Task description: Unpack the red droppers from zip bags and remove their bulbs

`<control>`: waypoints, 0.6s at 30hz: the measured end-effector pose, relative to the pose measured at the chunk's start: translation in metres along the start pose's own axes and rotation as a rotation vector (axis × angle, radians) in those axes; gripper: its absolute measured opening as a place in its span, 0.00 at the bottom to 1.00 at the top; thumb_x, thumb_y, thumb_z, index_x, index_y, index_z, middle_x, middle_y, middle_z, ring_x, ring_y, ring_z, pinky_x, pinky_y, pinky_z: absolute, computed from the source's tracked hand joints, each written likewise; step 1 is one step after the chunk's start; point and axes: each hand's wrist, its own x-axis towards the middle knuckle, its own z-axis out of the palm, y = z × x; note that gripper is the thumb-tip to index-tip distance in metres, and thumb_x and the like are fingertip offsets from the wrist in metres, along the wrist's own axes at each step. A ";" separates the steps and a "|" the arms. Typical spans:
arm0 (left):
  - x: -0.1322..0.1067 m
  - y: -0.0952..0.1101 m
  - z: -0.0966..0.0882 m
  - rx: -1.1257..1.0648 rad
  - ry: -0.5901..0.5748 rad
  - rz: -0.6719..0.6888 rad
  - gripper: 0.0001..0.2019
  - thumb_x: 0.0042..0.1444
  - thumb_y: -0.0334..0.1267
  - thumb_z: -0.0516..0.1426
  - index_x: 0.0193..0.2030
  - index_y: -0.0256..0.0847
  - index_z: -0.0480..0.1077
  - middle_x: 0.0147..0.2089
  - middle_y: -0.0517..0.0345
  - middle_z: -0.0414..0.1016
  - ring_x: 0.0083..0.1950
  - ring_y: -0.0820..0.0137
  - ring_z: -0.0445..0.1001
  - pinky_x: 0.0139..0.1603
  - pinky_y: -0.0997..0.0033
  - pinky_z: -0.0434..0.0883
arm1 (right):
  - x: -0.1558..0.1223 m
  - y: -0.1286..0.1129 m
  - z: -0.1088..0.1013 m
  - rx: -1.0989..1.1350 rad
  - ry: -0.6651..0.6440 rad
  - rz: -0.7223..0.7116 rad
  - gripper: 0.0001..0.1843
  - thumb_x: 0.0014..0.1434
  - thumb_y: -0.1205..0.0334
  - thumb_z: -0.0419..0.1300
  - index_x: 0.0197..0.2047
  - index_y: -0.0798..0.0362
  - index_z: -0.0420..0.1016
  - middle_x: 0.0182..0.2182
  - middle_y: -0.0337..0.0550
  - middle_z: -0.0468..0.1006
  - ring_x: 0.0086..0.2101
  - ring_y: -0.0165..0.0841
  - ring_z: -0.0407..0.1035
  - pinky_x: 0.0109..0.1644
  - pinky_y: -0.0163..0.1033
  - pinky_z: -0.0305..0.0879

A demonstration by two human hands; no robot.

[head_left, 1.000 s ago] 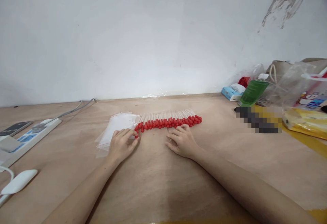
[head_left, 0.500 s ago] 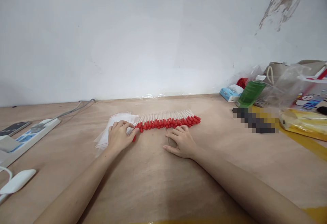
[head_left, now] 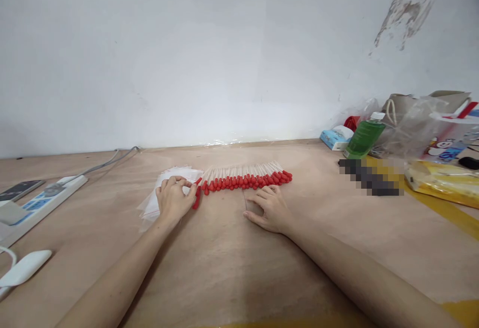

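A long row of red-tipped sticks [head_left: 245, 179] lies on the wooden table, pale shafts pointing to the wall and red heads toward me. At the row's left end is my left hand [head_left: 174, 199], thumb and forefinger closed on one red-tipped stick, whose red head shows at the fingertips. More red heads [head_left: 196, 199] lie just by its thumb. Under and behind this hand is a fanned stack of clear zip bags [head_left: 151, 204]. My right hand [head_left: 268, 209] rests on the table in front of the row, fingers apart and holding nothing, fingertips close to the red heads.
To the left are a power strip [head_left: 48, 200], a phone [head_left: 21, 189] and a white plug-like object [head_left: 28, 267] with a cable. On the right stand a green bottle [head_left: 364, 137], a blue tissue pack [head_left: 333, 140] and a yellow packet [head_left: 441, 180]. A wall [head_left: 224, 58] rises behind.
My left thumb has drawn back from the row's end, and a red head now shows tilted at the left fingertips. The right hand has shifted only slightly; the view has moved a little.
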 end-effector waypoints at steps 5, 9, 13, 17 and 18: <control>-0.012 0.016 -0.015 -0.078 0.164 0.088 0.08 0.51 0.43 0.55 0.30 0.43 0.73 0.41 0.54 0.71 0.44 0.59 0.66 0.42 0.59 0.57 | -0.001 0.004 0.006 -0.023 0.169 0.039 0.26 0.53 0.51 0.56 0.53 0.54 0.64 0.44 0.51 0.68 0.44 0.38 0.62 0.49 0.45 0.53; -0.031 0.040 -0.014 -0.200 0.086 0.333 0.06 0.53 0.40 0.55 0.31 0.44 0.73 0.40 0.55 0.72 0.43 0.63 0.67 0.43 0.60 0.57 | 0.000 0.005 0.004 -0.091 0.272 0.022 0.34 0.52 0.48 0.56 0.60 0.53 0.56 0.53 0.54 0.61 0.51 0.43 0.57 0.52 0.48 0.52; -0.046 0.055 -0.004 -0.318 0.013 0.438 0.05 0.54 0.39 0.55 0.33 0.45 0.73 0.40 0.56 0.72 0.45 0.64 0.67 0.45 0.61 0.58 | 0.000 0.003 0.001 -0.136 0.174 -0.064 0.28 0.55 0.50 0.56 0.57 0.50 0.61 0.48 0.49 0.69 0.50 0.40 0.59 0.56 0.51 0.46; -0.050 0.055 0.001 -0.376 -0.014 0.463 0.06 0.55 0.38 0.54 0.34 0.44 0.72 0.40 0.56 0.72 0.46 0.65 0.68 0.46 0.61 0.60 | 0.001 0.004 0.003 -0.121 0.135 -0.083 0.12 0.59 0.57 0.53 0.45 0.48 0.72 0.32 0.41 0.76 0.39 0.33 0.65 0.55 0.49 0.44; -0.051 0.055 0.000 -0.379 -0.021 0.465 0.06 0.55 0.39 0.55 0.34 0.44 0.72 0.41 0.56 0.72 0.46 0.64 0.67 0.46 0.61 0.61 | 0.001 0.004 0.003 -0.120 0.126 -0.095 0.11 0.59 0.58 0.52 0.42 0.48 0.73 0.30 0.39 0.76 0.37 0.31 0.65 0.55 0.49 0.44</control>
